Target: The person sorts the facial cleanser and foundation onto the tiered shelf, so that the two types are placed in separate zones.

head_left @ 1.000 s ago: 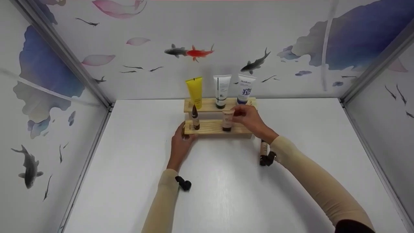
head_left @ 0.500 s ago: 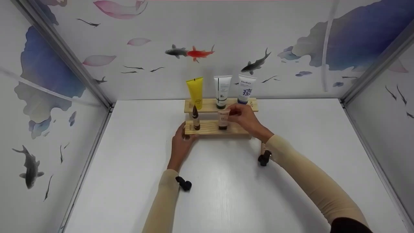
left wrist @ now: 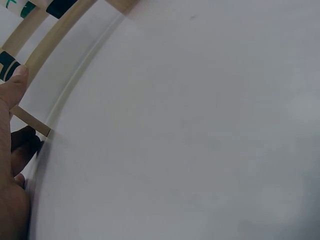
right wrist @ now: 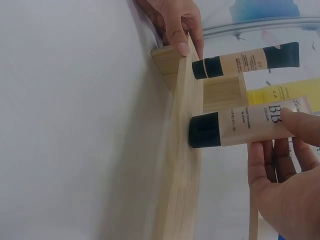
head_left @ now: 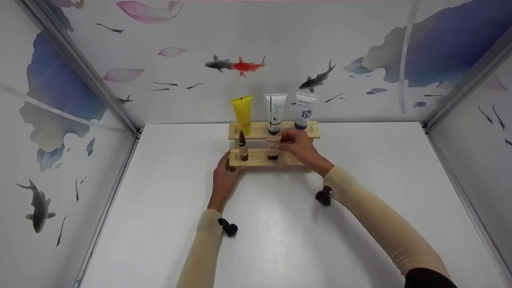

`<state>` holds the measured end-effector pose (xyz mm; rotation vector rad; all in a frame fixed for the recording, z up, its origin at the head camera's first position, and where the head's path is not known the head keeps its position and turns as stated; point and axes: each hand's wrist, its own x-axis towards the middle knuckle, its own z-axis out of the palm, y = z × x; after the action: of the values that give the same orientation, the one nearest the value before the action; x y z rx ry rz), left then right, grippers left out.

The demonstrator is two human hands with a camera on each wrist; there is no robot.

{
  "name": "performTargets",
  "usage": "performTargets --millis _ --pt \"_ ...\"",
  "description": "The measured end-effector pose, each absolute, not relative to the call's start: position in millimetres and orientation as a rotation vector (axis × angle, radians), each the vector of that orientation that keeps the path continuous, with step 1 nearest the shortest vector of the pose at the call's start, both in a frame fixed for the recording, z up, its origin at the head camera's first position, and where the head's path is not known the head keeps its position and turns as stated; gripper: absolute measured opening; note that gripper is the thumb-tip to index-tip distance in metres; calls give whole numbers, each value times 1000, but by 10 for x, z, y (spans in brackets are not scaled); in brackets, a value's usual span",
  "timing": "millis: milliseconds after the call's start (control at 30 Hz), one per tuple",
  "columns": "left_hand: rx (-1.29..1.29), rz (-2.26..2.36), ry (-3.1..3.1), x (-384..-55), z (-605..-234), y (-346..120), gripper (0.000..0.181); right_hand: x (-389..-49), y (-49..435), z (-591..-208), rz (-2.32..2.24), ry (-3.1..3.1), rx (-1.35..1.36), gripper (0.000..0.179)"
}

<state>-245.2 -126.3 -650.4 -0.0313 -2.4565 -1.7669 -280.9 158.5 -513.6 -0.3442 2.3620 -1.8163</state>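
Note:
A beige BB cream tube (head_left: 273, 151) stands on its black cap on the lower board of a two-tier wooden rack (head_left: 260, 162). My right hand (head_left: 301, 147) pinches its upper part between thumb and fingers. The right wrist view shows the tube (right wrist: 245, 125) with its cap against the board. At the rack's left end, my left hand (head_left: 226, 178) grips the wood, thumb on the board's front edge. In the left wrist view its fingers (left wrist: 22, 157) lie around the end panel. Close to that hand stands a slim beige tube with dark ends (head_left: 243, 148).
On the upper board, a yellow tube (head_left: 242, 114), a white tube with a dark stripe (head_left: 275, 112) and a white tube with blue print (head_left: 305, 110) stand in a row. A printed wall (head_left: 168, 104) rises behind the white table (head_left: 264, 224).
My right hand has slid the BB cream tube left along the lower board. A tube lying on the table at the right is now hidden behind my right wrist. My left hand stays put.

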Motion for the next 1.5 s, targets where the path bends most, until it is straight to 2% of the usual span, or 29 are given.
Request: performTargets --millis 500,967,1500 --pt "-19 -1787 -2455 -2446 -6494 -1253 88 -2805 1588 -5191 -1819 2393 -373 22" --pt "-42 -1788 -2444 -2444 -6499 -1257 89 -2777 1668 -5211 -1836 2336 -405 34" --pt "-21 -1735 -2467 -2465 -6510 -1257 87 -2609 2068 -5354 -1728 2346 -350 41"
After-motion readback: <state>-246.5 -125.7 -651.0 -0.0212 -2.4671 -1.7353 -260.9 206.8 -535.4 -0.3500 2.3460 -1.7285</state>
